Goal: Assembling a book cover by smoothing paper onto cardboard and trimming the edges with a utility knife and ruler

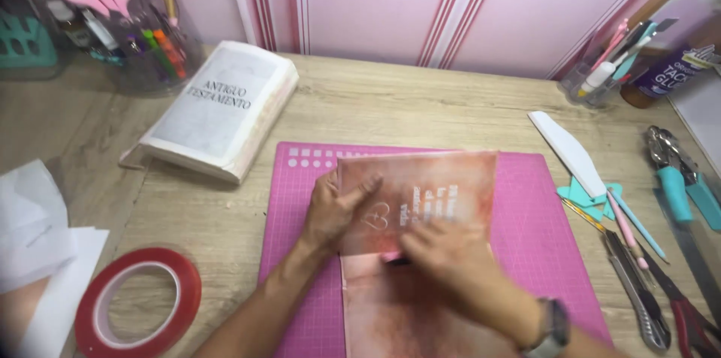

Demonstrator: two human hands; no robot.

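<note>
Two bare hands at work on one sheet of pink mottled paper (420, 193), folded over on a pink cutting mat (526, 253) at the middle of the wooden tabletop (413, 102). Left hand (334, 208): laid flat, fingers spread and extended, pressing the upper flap near its left edge, nothing gripped. Right hand (443, 249): blurred, fingers curled downward over the fold line, with a small pink-and-dark object just showing beneath; whether it is held cannot be told. Paper: lower portion lies flat toward the person, upper flap lies over it with pale lettering and a heart outline showing; long axis runs away from the person, the fold crosswise to it, the flap slightly skewed clockwise. Progress, as judged: fold already made, crease apparently being pressed down, edges not yet fully aligned. Surroundings: thick white book (221, 110) at upper left, roll of red tape (139, 298) at lower left, white paper sheets (37, 230) at far left, jar of scissors and pens (128, 20), white bone folder (571, 151), craft knife (638, 290) and punch pliers (676, 170) at right
</note>
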